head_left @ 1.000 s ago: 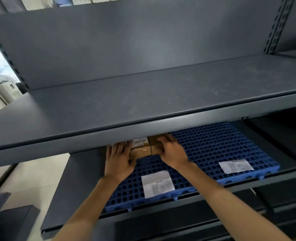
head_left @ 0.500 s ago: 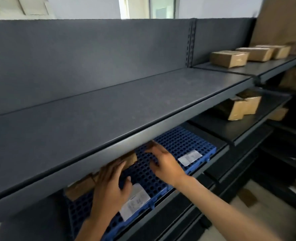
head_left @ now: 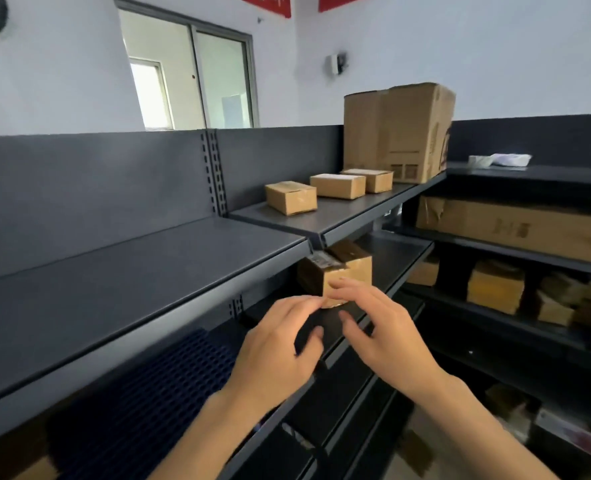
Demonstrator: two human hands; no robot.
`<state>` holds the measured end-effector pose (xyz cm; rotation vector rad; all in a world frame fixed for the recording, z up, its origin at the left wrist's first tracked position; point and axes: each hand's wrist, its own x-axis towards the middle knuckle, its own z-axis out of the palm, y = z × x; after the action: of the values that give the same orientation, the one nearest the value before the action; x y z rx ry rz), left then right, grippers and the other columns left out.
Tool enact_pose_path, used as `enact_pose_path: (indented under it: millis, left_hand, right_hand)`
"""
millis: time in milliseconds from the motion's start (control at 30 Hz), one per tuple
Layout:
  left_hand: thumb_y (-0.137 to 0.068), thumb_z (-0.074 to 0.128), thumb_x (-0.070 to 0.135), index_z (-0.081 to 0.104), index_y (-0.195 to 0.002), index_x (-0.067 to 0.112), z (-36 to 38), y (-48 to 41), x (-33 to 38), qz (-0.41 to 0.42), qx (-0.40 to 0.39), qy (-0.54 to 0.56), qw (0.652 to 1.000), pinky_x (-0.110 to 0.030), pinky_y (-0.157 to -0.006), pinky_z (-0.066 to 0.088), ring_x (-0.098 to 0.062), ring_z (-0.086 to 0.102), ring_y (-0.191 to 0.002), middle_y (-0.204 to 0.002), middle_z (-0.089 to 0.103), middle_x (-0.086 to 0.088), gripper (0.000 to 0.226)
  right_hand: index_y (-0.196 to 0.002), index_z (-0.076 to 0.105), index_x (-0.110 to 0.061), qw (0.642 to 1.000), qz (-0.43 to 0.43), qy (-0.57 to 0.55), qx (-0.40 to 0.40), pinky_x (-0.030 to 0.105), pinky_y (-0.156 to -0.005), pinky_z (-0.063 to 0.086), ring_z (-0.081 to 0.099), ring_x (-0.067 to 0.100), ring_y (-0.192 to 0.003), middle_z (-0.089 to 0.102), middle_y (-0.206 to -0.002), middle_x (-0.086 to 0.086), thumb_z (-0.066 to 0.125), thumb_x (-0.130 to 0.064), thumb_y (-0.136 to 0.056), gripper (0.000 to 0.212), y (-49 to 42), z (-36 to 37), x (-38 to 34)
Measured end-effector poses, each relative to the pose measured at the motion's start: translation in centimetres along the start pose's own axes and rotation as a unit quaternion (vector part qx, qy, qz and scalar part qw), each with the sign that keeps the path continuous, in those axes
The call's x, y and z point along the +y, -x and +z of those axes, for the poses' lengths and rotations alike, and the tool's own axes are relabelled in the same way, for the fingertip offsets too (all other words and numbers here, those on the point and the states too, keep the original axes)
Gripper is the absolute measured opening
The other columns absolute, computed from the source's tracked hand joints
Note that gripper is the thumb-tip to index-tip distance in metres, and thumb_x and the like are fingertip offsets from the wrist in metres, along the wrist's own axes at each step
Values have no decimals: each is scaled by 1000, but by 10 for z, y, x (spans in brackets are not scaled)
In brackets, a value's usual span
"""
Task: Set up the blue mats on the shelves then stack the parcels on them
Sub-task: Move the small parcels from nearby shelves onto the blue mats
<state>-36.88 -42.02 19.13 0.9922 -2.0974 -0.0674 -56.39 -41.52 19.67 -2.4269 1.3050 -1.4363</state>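
You are at the parcel-fetching step. Your left hand (head_left: 280,344) and right hand (head_left: 386,336) reach for the small parcel (head_left: 347,271) on the neighbouring shelf (head_left: 401,251). The fingers (head_left: 297,304) are apart and hold nothing. Fingertip contact appears likely, but blur prevents confirmation. Next: clamp both sides, lift, and transfer onto the blue mat (head_left: 155,386) at lower left.

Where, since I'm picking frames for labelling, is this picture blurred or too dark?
Head view: the left hand and right hand are motion-smeared, as is the parcel beyond them; the blue mat under the shelf lies in deep shadow; the far boxes look fairly sharp.
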Motion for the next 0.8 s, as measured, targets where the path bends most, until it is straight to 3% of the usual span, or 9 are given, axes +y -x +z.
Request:
enact_pose_path:
  millis: [133, 233, 433, 600, 800]
  left_hand:
    - [-92, 50, 39, 48, -132, 36, 44, -94, 18, -2, 7, -14, 1000, -7, -90, 36, 7, 46, -118, -129, 53, 17, 40]
    - [-91, 55, 35, 45, -132, 41, 63, -155, 23, -22, 24, -24, 999, -17, -94, 38, 5, 44, -120, -133, 52, 15, 43]
    - [-91, 60, 33, 43, -139, 32, 83, -251, 11, -40, 44, -142, 988, -28, -99, 36, -9, 43, -129, -139, 51, 8, 51]
    - [-88, 58, 40, 30, -146, 23, 92, -309, -32, -149, 7, -258, 955, -51, -112, 29, -23, 31, -139, -149, 41, -1, 67]
    - [-86, 54, 54, 12, -151, 24, 89, -344, -88, -294, -36, -337, 894, -67, -112, 11, -33, 7, -147, -158, 21, -8, 83]
  right_hand:
    - [-125, 55, -34, 999, 8, 34, -2, 22, -106, 39, 43, -4, -128, 52, -133, -20, 57, -24, -90, 37, -24, -62, 76]
    - [-125, 55, -31, 999, 8, 39, -12, 27, -103, 43, 44, -2, -127, 53, -134, -17, 59, -20, -90, 37, -49, -89, 124]
    - [-126, 55, -28, 999, -28, 18, -42, 23, -103, 39, 46, 3, -125, 54, -134, -12, 57, -20, -91, 36, -125, -86, 195]
    - [-129, 51, -31, 997, -58, -3, -54, 11, -98, 30, 43, 0, -125, 53, -134, -13, 57, -23, -90, 40, -198, -54, 235]
    - [-137, 46, -26, 998, -46, 14, -52, 32, -102, 40, 43, 13, -128, 51, -139, -4, 59, -26, -90, 48, -274, -22, 285]
